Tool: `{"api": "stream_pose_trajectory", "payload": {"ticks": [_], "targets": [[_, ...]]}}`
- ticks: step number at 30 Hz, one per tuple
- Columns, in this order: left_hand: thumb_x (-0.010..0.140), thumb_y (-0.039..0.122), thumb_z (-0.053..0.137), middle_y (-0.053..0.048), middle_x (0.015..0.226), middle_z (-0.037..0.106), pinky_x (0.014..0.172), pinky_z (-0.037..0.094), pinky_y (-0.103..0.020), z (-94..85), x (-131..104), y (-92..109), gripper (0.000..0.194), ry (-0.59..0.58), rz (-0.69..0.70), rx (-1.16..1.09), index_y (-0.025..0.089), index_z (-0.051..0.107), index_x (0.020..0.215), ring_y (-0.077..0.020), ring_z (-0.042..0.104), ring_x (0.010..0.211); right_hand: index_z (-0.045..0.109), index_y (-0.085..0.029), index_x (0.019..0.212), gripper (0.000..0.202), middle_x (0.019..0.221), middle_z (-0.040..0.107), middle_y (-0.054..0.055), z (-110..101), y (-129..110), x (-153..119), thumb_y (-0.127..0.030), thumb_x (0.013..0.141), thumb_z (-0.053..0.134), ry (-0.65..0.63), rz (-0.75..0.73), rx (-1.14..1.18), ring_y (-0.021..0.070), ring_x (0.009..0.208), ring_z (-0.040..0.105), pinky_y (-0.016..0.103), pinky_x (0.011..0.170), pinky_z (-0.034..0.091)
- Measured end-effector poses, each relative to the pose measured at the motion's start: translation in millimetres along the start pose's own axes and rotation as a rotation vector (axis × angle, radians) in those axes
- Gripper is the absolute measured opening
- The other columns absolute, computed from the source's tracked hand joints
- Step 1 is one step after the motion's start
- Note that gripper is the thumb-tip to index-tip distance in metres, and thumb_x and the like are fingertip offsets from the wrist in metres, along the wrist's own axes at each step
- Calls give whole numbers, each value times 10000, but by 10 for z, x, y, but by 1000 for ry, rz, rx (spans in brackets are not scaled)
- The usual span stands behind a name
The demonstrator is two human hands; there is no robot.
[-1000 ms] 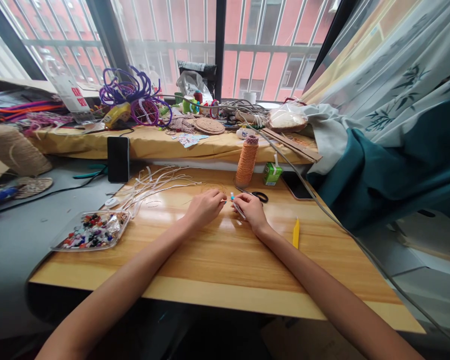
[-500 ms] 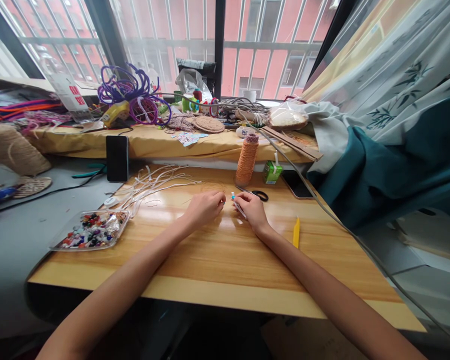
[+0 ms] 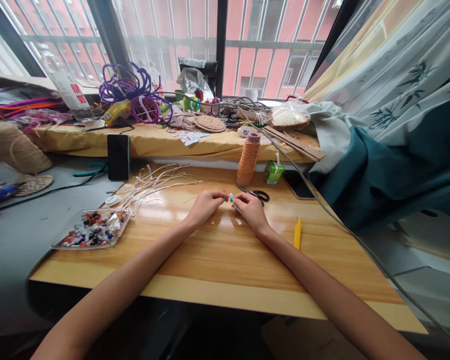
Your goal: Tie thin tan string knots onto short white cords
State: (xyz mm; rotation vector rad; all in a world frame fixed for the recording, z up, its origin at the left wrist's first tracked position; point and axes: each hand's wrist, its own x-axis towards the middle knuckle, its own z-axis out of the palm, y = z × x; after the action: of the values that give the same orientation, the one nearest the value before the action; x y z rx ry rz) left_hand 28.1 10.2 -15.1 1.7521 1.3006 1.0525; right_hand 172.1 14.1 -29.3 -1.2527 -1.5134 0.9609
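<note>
White-and-blue piece, small, stands up between the fingertips of the right hand, above the middle of the wooden table. Nearer than the hands, a tray of mixed beads sits at the table's left side, and a yellow tool lies to the right.

The right hand has thumb and finger pinched on the piece, its other fingers curled. Just beside it, the left hand is likewise curled, thumb and finger drawn together; a speck of blue shows at the tips, too small to tell what, if anything, it grips.

Slightly farther, white strips spread over the left side, while black-handled scissors lie near the right hand. Behind these stand an orange thread cone and a green carton, with a dark phone lying to their right. Beyond, a yellow-clothed ledge carries a purple coil on the left and a round mat near its middle. Farthest, a pink building shows through barred windows.
</note>
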Motion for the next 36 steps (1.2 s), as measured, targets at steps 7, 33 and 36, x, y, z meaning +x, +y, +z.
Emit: {"api": "stream_pose_trajectory", "payload": {"ticks": [7,33,36], "targets": [[668,233,502,9,547,583,476,326,-187,-13,0,51,279,-52,-78,-137,133,652,880,-73,434,459,575,-159,623,163,560,546,-15,-4,-23,-10,-305,659,509,1,6,9,85,475,462,203,484,366],[652,166,521,-10,695,610,687,370,-216,65,61,-97,123,-15,-71,-285,128,614,723,-113,522,696,601,-162,663,174,586,562,-4,8,-16,7,-322,654,532,-20,9,84,102,514,489,202,466,365],[654,174,519,-12,701,607,663,368,-209,58,53,-71,121,-38,-74,-272,127,609,720,-106,511,668,603,-160,666,190,580,559,-4,7,-23,4,-338,654,539,-28,-3,83,100,514,483,200,466,359]]}}
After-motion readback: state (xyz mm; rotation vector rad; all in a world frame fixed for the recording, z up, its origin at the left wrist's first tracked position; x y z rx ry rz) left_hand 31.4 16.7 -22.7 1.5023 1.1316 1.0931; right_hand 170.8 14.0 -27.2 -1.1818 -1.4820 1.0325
